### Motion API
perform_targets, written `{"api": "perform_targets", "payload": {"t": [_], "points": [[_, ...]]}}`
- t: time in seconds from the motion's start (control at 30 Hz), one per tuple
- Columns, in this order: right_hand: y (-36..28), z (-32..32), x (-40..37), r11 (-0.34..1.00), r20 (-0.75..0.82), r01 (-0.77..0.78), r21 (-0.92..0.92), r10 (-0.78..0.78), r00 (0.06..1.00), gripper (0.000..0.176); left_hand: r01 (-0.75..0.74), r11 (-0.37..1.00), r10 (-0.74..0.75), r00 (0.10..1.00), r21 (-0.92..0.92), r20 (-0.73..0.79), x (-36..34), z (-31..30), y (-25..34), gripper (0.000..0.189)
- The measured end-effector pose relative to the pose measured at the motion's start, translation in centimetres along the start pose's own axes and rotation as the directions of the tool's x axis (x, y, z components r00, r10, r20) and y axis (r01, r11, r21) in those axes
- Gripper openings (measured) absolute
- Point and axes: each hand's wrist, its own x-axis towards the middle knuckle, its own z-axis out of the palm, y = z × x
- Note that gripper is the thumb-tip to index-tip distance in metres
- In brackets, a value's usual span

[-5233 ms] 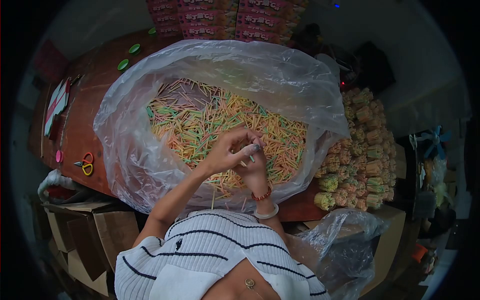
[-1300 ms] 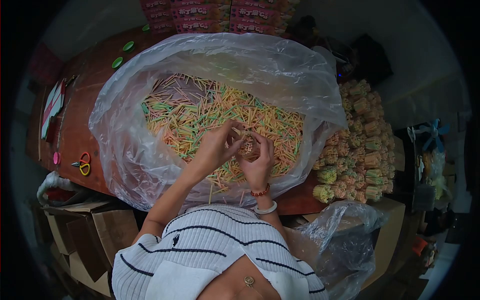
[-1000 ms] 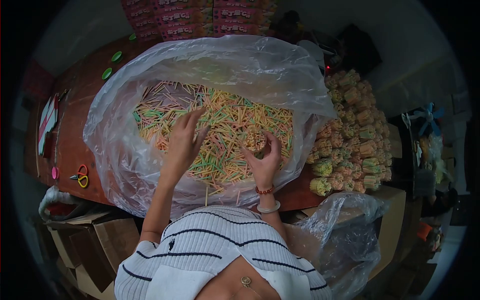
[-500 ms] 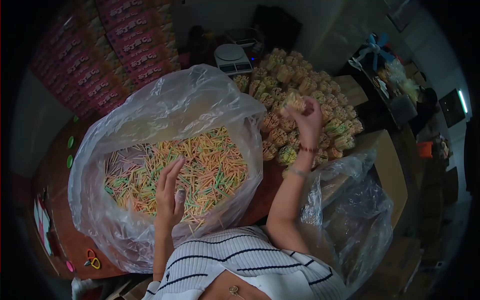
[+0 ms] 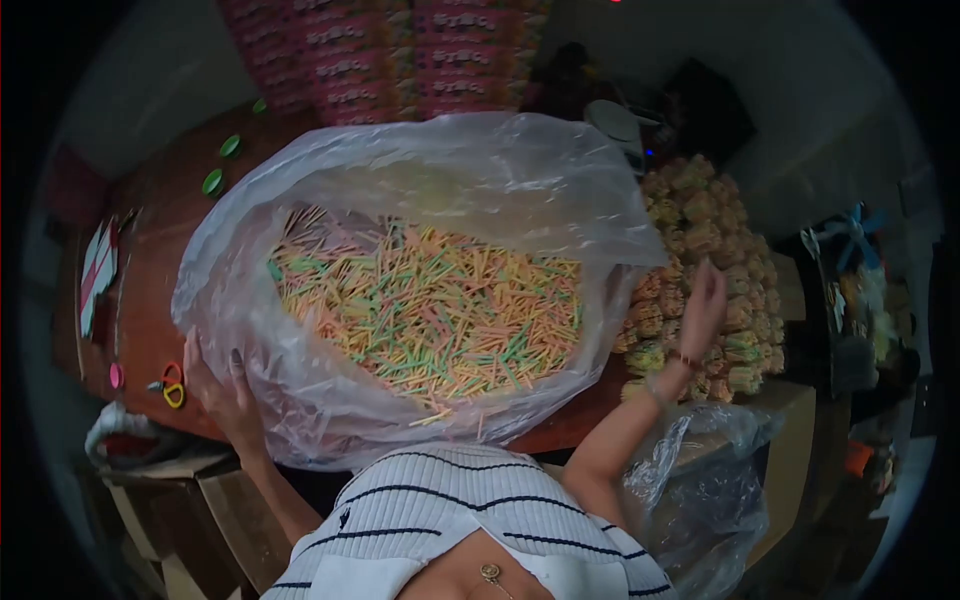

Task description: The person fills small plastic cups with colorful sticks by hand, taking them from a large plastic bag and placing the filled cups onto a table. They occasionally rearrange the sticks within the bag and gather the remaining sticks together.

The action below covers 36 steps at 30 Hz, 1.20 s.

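A large clear plastic bag [image 5: 520,165] lies open, holding many thin pastel sticks [image 5: 450,310] in yellow, green, pink and orange. At its left edge is my left hand [image 5: 228,398], fingers apart against the plastic, gripping nothing. My right hand [image 5: 703,312] is over the pile of bundled sticks [image 5: 740,260] to the right of the bag. Its fingers are slightly blurred and loosely apart, with no bundle visible between them.
Pink printed boxes [image 5: 365,60] are stacked behind the bag. A scale [image 5: 615,125] stands at the back. Scissors [image 5: 172,385], green lids [image 5: 230,147] and a pink lid [image 5: 116,375] lie on the left. A cardboard box with plastic [image 5: 790,470] is at lower right.
The view has turned left. My left hand has moved from above the sticks to the bag's left edge. My right hand has let go of the bundle it held, over the pile.
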Motion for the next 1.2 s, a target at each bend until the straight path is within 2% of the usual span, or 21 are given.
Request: {"api": "perform_targets", "payload": {"t": [0.03, 0.1, 0.17, 0.2, 0.3, 0.33, 0.4, 0.53, 0.6, 0.7, 0.77, 0.8, 0.87, 0.9, 0.93, 0.97, 1.03, 1.07, 1.1, 1.17, 1.2], "points": [[-0.9, -1.1, -3.6, 0.994, 0.118, -0.073, -0.085, 0.083, 0.99, 0.048, 0.024, 0.999, -0.025, 1.0, 0.045, 0.014, -1.6, -0.8, -4.1, 0.06], [-2.9, -1.8, -10.5, 0.932, 0.285, -0.247, -0.265, 0.32, 0.903, 0.054, 0.364, 0.867, -0.387, 0.922, 0.34, -0.001, -8.2, 0.2, -11.8, 0.078], [1.0, -2.5, -14.3, 0.798, 0.542, -0.196, -0.57, 0.544, 0.641, 0.058, 0.61, 0.759, -0.65, 0.728, 0.226, 0.217, -12.2, 0.7, -14.0, 0.09], [1.1, -1.3, -15.8, 0.802, 0.573, -0.172, -0.572, 0.541, 0.616, 0.058, 0.712, 0.695, -0.697, 0.631, 0.103, 0.34, -13.0, 1.2, -13.8, 0.092], [-0.7, 1.8, -20.5, 0.891, 0.525, -0.176, -0.419, 0.396, 0.754, 0.059, 0.675, 0.736, -0.625, 0.706, -0.047, 0.333, -12.8, 2.4, -10.1, 0.081], [0.2, 2.6, -20.5, 0.894, 0.535, -0.16, -0.419, 0.386, 0.752, 0.059, 0.728, 0.634, -0.589, 0.674, -0.261, 0.446, -11.6, 2.0, -8.7, 0.072], [3.1, 3.9, -20.4, 0.979, 0.542, -0.199, -0.036, 0.187, 0.819, 0.054, 0.736, 0.435, -0.512, 0.676, -0.518, 0.53, -8.3, 1.8, -6.1, 0.055], [-0.1, 5.3, -17.0, 0.936, 0.534, -0.31, 0.164, 0.18, 0.826, 0.051, 0.694, 0.378, -0.471, 0.714, -0.613, 0.518, -1.1, 0.9, -1.4, 0.044], [-1.9, 5.6, -15.2, 0.823, 0.5, -0.401, 0.404, 0.169, 0.85, 0.049, 0.575, 0.374, -0.417, 0.805, -0.728, 0.422, 1.8, 0.8, 0.0, 0.043], [-3.5, 6.1, -11.3, 0.817, 0.494, -0.333, 0.471, 0.069, 0.866, 0.049, 0.586, 0.247, -0.297, 0.804, -0.772, 0.515, 7.5, 1.9, -0.5, 0.045], [-4.6, 7.4, -8.4, 0.834, 0.451, -0.282, 0.474, 0.046, 0.892, 0.05, 0.617, 0.021, -0.293, 0.756, -0.787, 0.585, 11.0, 1.9, 2.0, 0.049], [-5.2, 7.9, -7.4, 0.849, 0.423, -0.24, 0.47, 0.022, 0.906, 0.051, 0.615, 0.022, -0.28, 0.761, -0.789, 0.585, 12.2, 2.7, 2.2, 0.049], [-6.8, 7.9, -6.4, 0.838, 0.502, -0.325, 0.439, 0.07, 0.862, 0.053, 0.4, -0.065, -0.154, 0.901, -0.914, 0.405, 13.6, 4.3, 2.4, 0.052], [-7.2, 7.7, -6.3, 0.822, 0.586, -0.405, 0.401, 0.11, 0.803, 0.055, 0.408, -0.066, -0.143, 0.899, -0.911, 0.413, 12.6, 3.5, 3.4, 0.052], [-7.3, 7.4, -6.9, 0.82, 0.577, -0.409, 0.4, 0.122, 0.807, 0.055, 0.224, 0.539, -0.201, 0.97, -0.812, 0.134, 10.5, 1.4, 5.2, 0.045], [-7.3, 7.2, -8.1, 0.8, 0.568, -0.388, 0.458, 0.073, 0.82, 0.057, 0.017, 0.936, -0.067, 0.989, -0.353, -0.131, 8.3, -0.5, 6.9, 0.039], [-6.7, 6.2, -10.9, 0.783, 0.557, -0.39, 0.485, 0.068, 0.828, 0.059, -0.014, 0.913, 0.04, 0.998, -0.408, 0.054, 4.2, -3.7, 9.8, 0.028], [-6.4, 5.5, -12.1, 0.92, 0.493, -0.232, 0.317, 0.05, 0.869, 0.055, 0.008, 0.827, 0.212, 0.921, -0.562, 0.325, 2.0, -4.1, 10.3, 0.027], [-6.4, 4.9, -13.1, 0.991, 0.439, -0.063, 0.118, 0.005, 0.899, 0.051, 0.088, 0.721, 0.404, 0.752, -0.687, 0.52, 0.1, -3.7, 10.7, 0.027], [-8.4, 2.5, -15.1, 0.999, 0.454, -0.017, -0.033, 0.03, 0.89, 0.047, -0.006, 0.694, 0.666, 0.388, -0.72, 0.637, -4.1, -0.8, 12.2, 0.027], [-9.3, 1.8, -15.7, 0.987, 0.465, 0.039, -0.159, 0.04, 0.884, 0.043, 0.047, 0.686, 0.674, 0.335, -0.726, 0.658, -6.6, 1.2, 12.4, 0.025]]}}
